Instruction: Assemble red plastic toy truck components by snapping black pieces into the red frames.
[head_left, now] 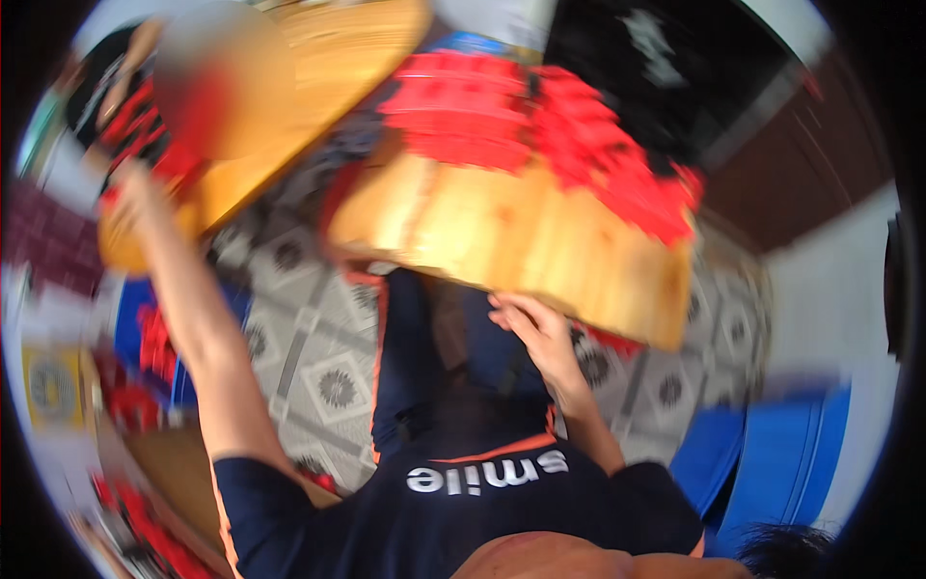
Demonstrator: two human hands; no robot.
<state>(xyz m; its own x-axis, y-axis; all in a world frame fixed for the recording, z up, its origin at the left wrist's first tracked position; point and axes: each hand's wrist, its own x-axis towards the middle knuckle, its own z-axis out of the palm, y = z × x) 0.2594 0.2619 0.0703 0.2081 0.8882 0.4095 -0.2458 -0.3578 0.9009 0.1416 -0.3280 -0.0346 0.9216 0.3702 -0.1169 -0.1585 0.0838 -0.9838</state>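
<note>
Nearest the body, the person's right hand [540,333] is partly open at the near edge of the wooden counter [511,232], its fingers loosely bent and nothing visible in its grasp. Whether the fingertips touch the edge is hard to tell. An absent push there might jog the board, since this hand looks relaxed and the arms are spread wide.

Further out to the left, above a blue bin [130,323] with red parts inside, the left arm is stretched to full reach. The left hand [140,198] is blurred beside a bundle of red and black pieces [140,125]; a bit of red shows at its fingers, but whether it grips, or is closed at all, cannot be told. At that stretch, a weak hold could let a piece slip to the floor [338,386].

On the far part of the wooden counter lie two rows of red pieces [458,106]. The right-hand row runs close to the edge, so a bump could tip its end off. Beyond the left hand, a co-worker [101,77] sits close enough for arms to collide.
</note>
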